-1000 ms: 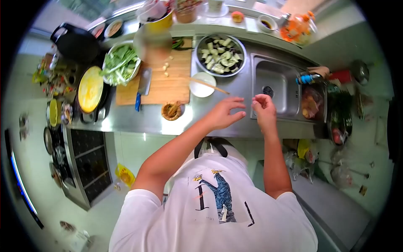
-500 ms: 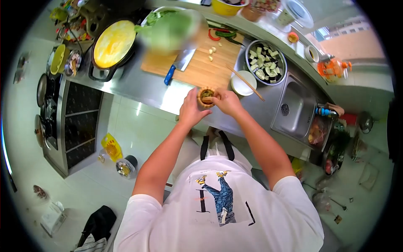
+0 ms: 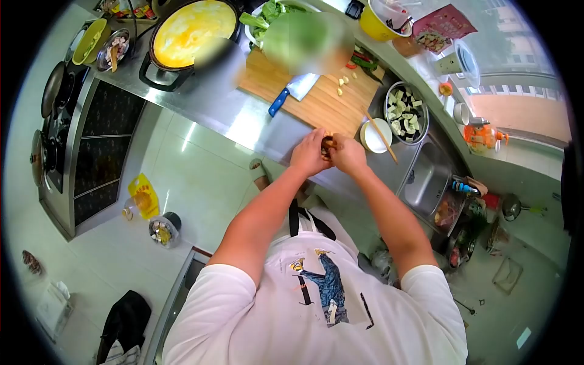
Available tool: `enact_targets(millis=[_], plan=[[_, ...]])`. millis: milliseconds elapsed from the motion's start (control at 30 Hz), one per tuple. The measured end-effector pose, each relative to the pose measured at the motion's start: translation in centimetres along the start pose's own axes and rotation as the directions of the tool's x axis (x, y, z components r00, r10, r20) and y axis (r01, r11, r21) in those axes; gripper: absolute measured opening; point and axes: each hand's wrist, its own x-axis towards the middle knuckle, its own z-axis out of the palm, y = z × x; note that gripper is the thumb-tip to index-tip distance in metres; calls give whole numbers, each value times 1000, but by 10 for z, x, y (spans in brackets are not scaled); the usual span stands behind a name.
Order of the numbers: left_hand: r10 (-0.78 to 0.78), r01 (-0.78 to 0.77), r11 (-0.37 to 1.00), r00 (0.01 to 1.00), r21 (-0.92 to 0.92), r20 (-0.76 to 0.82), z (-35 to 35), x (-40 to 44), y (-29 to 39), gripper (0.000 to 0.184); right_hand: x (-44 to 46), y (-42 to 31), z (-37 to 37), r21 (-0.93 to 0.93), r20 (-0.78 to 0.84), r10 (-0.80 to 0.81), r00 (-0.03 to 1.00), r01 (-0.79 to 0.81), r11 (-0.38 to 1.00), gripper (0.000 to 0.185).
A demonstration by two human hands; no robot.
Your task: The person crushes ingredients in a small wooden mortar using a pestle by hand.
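Note:
My left hand (image 3: 309, 152) is closed around the left side of a small round brown container (image 3: 327, 146) with a ridged rim. From the right, my right hand (image 3: 348, 153) grips it, fingertips bent at the opening. Its contents are mostly hidden by my fingers. Just beyond lies a wooden cutting board (image 3: 304, 109) bearing a blue-handled knife (image 3: 294, 93) and several garlic cloves (image 3: 342, 83). To the right of my hands, a chopstick-like wooden stick (image 3: 381, 135) rests across a white bowl (image 3: 374, 139).
A metal bowl of cut eggplant (image 3: 404, 114) stands beside the sink (image 3: 427, 177). Leafy greens (image 3: 283, 13) are partly blurred at the back. At the left is a black pan (image 3: 194, 36) with a yellow egg-like layer. A bin (image 3: 164, 230) stands on the floor.
The view has shifted, so the counter items appear farther right. My hands still hold the brown container, which has tilted and is more covered by my fingers.

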Motion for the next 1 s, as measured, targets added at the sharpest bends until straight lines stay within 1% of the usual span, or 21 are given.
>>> enact_targets(millis=[67,100,133,233,267,300,367,400,433,467,500,533,567,600,667,767,833,867,900,967,1000], plan=[[-12,11,1000,1000,-18,-19,2,-1,3,101,2,12,-9,29,21,-7,1000,6,1000,27],[-25,26,999,999,-32,29,-1,-2,2,101,3,15,-14,66,46,-17,999,14,998,26],[-40,43,998,997,-44,62,-5,4,1,101,0,9,-30,39,36,-24,999,22,999,24],[-25,26,996,999,-80,21,-3,1,0,98,0,-10,-45,26,46,-44,998,43,999,23],[-42,42,997,999,-71,3,7,-1,-4,98,10,1,-20,-57,114,-79,990,86,995,26],[-43,41,994,999,-102,-21,22,-1,-9,92,12,0,-4,12,58,-134,989,134,991,25],[-43,19,983,991,-182,-129,13,1,-1,81,21,-1,-7,-21,72,-248,966,250,968,27],[-8,-45,967,979,-252,-204,26,0,-8,80,19,-2,-12,60,137,-260,956,254,965,26],[-71,42,984,983,-172,-169,21,-5,1,79,20,-3,-18,139,205,-279,938,255,957,26],[-55,21,985,978,-171,-200,34,-3,-9,81,22,4,-16,372,215,-306,927,212,903,24],[-98,61,984,970,-168,-221,26,-9,1,86,22,16,-10,575,245,-326,913,134,807,23],[-84,46,987,964,-154,-252,31,-9,-2,90,29,23,-7,537,153,-394,906,259,803,24],[-113,68,983,958,-173,-264,34,-8,-1,91,30,27,-2,491,57,-457,888,373,787,25],[-147,97,976,952,-194,-267,35,-9,2,93,26,26,1,498,77,-503,861,404,768,25],[-193,130,965,940,-228,-281,38,-8,5,96,26,26,2,211,-106,-440,892,453,866,21],[-237,162,954,923,-252,-302,40,-9,10,102,42,38,6,189,-128,-493,861,509,840,24],[-284,202,939,913,-279,-293,33,-11,16,105,41,29,-14,304,-72,-362,929,366,880,26],[-290,206,934,914,-293,-284,36,-11,17,105,12,-1,-44,419,-57,-329,942,322,849,26],[-299,209,929,910,-304,-288,40,-11,19,104,18,2,-30,419,-47,-348,936,334,844,26],[-316,216,921,901,-325,-297,48,-10,19,103,28,22,5,138,-130,-561,818,575,806,25],[-299,190,917,909,-351,-289,47,-8,18,101,27,13,0,36,-73,-586,807,589,807,26]])
